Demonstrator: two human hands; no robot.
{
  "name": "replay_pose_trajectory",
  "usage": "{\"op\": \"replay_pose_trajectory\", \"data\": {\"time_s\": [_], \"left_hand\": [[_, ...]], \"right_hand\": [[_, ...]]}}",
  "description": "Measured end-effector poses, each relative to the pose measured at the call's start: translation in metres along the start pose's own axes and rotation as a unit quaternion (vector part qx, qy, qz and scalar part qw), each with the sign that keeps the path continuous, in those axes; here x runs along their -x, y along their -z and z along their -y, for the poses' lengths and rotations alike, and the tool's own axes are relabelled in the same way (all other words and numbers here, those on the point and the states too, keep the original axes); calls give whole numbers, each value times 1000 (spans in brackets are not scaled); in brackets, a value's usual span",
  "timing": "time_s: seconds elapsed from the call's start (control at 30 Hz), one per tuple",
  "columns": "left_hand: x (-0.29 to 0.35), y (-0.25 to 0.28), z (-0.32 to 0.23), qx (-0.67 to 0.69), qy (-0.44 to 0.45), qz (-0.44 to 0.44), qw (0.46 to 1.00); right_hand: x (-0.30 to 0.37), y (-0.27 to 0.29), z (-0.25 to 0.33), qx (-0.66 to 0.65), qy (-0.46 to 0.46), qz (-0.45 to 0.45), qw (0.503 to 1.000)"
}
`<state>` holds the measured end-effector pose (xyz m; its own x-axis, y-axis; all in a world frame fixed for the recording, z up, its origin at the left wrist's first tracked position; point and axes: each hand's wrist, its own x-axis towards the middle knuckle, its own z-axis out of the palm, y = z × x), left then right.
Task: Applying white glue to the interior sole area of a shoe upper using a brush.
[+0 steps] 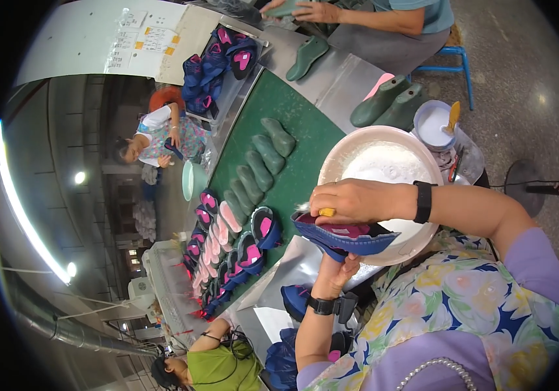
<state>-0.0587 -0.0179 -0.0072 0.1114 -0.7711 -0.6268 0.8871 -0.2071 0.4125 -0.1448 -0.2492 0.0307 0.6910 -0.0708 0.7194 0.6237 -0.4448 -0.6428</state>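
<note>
My left hand (337, 272) is closed round the underside of a blue shoe upper (364, 244) with a dark pink lining, held over the near left rim of a wide pale pink basin (393, 163) of white paste. Directly above the upper, my right hand (351, 201) is closed round a brush (326, 212) whose yellow handle end pokes out between the fingers. The brush's bristles are mostly hidden; a whitish tip shows near the upper's far end. Another blue upper (296, 300) lies beside my left wrist.
A green conveyor belt (286, 104) carries several green shoe lasts (270, 153), pink insoles (214, 238) and blue uppers (250, 251). Beyond the basin are a small tub (432, 124) and dark green lasts (393, 101). A crate of uppers (217, 72) stands across. Co-workers sit around.
</note>
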Motion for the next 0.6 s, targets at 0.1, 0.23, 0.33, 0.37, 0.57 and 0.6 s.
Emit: {"op": "replay_pose_trajectory", "data": {"time_s": [0.1,0.23,0.33,0.37,0.57,0.6], "left_hand": [[5,-6,1,3,16,-38,999],[11,-19,-2,70,-45,-172,982],[9,-25,-3,82,-41,-140,986],[10,-26,-4,86,-31,-125,988],[10,-32,4,101,-35,-159,981],[12,-35,6,99,-47,-153,982]], "right_hand": [[2,9,-2,41,-38,48,997],[14,24,3,19,-75,-10,997],[20,14,7,0,-18,-28,999],[19,9,7,-16,35,-43,998],[21,4,-12,38,80,47,995],[23,6,-11,24,54,50,997]]}}
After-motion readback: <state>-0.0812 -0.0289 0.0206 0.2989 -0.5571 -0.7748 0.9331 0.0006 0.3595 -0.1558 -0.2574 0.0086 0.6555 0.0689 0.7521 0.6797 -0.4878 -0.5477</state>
